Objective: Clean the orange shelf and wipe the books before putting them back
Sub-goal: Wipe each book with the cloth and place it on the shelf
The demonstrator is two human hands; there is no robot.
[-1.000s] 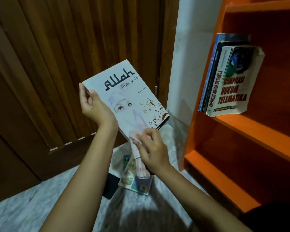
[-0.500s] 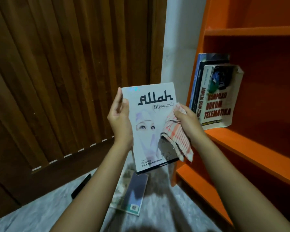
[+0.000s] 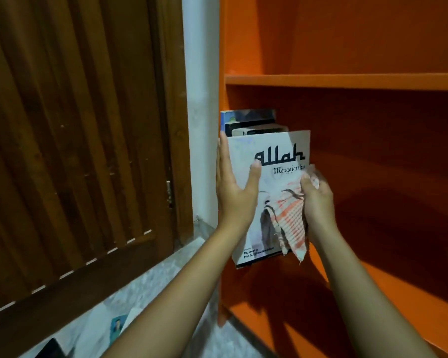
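Note:
A white book (image 3: 277,151) with black lettering on its cover stands upright at the left end of the orange shelf's (image 3: 347,81) middle level, in front of several books (image 3: 246,122) leaning there. My left hand (image 3: 233,189) holds the book's left edge, thumb on the cover and fingers behind. My right hand (image 3: 317,200) grips the book's right edge together with an orange-and-white checked cloth (image 3: 290,218) that hangs down over the cover.
A dark wooden door (image 3: 75,151) fills the left, with a white wall strip (image 3: 199,99) between it and the shelf. More books (image 3: 117,329) lie on the marble floor (image 3: 166,275) at the lower left. The shelf level above holds nothing in view.
Both hands have carried the white book up and to the right, from over the floor to the shelf's middle level. The right hand went from wiping the cover to holding the edge with the cloth.

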